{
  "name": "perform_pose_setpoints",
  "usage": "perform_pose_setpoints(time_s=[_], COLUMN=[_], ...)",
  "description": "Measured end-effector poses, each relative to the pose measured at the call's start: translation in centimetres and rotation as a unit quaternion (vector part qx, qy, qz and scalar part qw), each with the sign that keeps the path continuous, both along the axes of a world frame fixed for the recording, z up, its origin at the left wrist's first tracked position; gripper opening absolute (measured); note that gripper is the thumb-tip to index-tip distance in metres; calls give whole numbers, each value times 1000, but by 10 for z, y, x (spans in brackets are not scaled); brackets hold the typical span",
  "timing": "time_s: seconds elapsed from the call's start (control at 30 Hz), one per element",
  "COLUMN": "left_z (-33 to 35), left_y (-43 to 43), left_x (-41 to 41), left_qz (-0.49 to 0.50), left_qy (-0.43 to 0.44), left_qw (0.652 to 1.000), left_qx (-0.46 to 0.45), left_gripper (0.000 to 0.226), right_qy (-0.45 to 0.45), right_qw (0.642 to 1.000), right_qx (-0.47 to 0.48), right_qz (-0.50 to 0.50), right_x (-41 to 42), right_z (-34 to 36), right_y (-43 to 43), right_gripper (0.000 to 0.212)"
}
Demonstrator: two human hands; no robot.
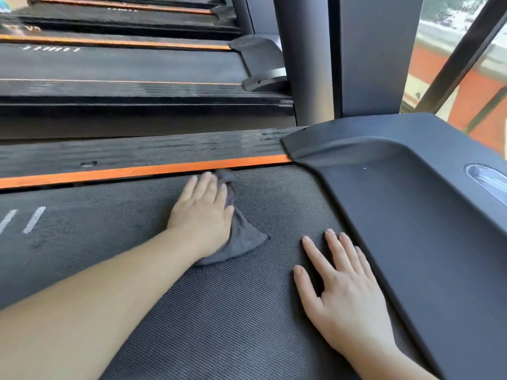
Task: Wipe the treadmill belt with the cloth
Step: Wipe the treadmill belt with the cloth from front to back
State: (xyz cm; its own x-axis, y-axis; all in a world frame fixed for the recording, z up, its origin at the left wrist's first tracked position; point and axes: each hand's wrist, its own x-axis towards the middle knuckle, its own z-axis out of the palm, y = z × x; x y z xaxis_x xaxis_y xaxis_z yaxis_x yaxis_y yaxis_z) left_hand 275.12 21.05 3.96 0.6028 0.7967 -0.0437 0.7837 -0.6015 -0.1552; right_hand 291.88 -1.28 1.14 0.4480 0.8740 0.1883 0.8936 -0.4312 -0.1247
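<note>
At the far left, short white dash markings (pixel 34 219) are printed on the dark grey, finely textured rubber treadmill belt (pixel 219 311). The belt fills the near ground, and its long axis runs left to right across the view. Along its far edge lies a bright orange stripe (pixel 137 171) on the black side rail. More black treadmills with orange trim (pixel 123 67) stand in a row beyond it.

The left hand (pixel 201 212) reaches in from the near left on a bare forearm. It lies palm down with its fingers straight and close together, pressing a crumpled grey terry cloth (pixel 241 239) flat on the belt. The cloth sits at the belt's far edge, its far fold just beside the orange stripe. A triangular corner of it sticks out to the right of the wrist.

Further right and nearer, the right hand (pixel 345 294) rests bare on the belt, fingers spread and holding nothing, likely as a brace. It lies just beside the moulded dark grey plastic motor cover (pixel 411 201) that closes the belt's right end.

Since the cloth is wholly under the left hand, that is the wiping hand. The cover blocks travel to the right, so the open run lies leftward along the belt and back toward the near edge.
</note>
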Motion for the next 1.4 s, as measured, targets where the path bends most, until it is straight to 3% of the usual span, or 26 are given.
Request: perform_pose_setpoints(time_s=[0.07,0.17,0.27,0.4,0.5,0.6,0.67,0.77,0.83,0.93,1.0,1.07,1.17,1.33,1.4], left_z=[-4,-8,-14,-14,-15,-18,-15,-11,-11,-15,-10,-4,-3,-2,1], left_y=[-28,-86,-77,-26,-40,-51,-19,26,9,-38,-23,8,10,-44,-17], left_x=[8,25,33,71,124,135,123,107,112,107,91,77,66,44,36], left_qz=[35,-104,-189,-84,-8,-151,-221,-98,-85,-274,-336,-280,-94,-246,-231], left_qy=[-25,-79,-103,-102,-147,-176,-141,-118,-121,-128,-99,-75,-68,-74,-39], left_qw=[999,987,967,983,982,963,958,984,986,949,930,953,993,960,969], left_qx=[-20,-92,-140,-125,-119,-135,-116,-87,-80,-92,-110,-82,-36,-110,-75], left_gripper=[69,69,68,68,68,62,59,61,63,64,59,59,61,61,61], right_qy=[-2,-1,1,-11,-17,-22,-21,-14,-11,-17,-15,-10,-6,-10,-9], right_qw=[1000,1000,1000,1000,999,997,997,997,997,996,996,998,998,998,999], right_qx=[-1,-1,12,26,48,71,73,74,82,83,82,69,57,57,48], right_qz=[0,4,9,3,6,5,5,4,3,6,6,7,3,4,4], right_x=[-2,-4,-1,-1,1,3,3,1,3,3,2,3,2,2,2], right_z=[1,1,-1,-4,-7,-11,-11,-9,-10,-11,-9,-7,-6,-7,-5], right_y=[0,0,0,1,2,3,4,4,4,3,4,3,3,3,3], right_gripper=[62,61,61,65,61,55,61,64,63,62,61,63,64,64,64])
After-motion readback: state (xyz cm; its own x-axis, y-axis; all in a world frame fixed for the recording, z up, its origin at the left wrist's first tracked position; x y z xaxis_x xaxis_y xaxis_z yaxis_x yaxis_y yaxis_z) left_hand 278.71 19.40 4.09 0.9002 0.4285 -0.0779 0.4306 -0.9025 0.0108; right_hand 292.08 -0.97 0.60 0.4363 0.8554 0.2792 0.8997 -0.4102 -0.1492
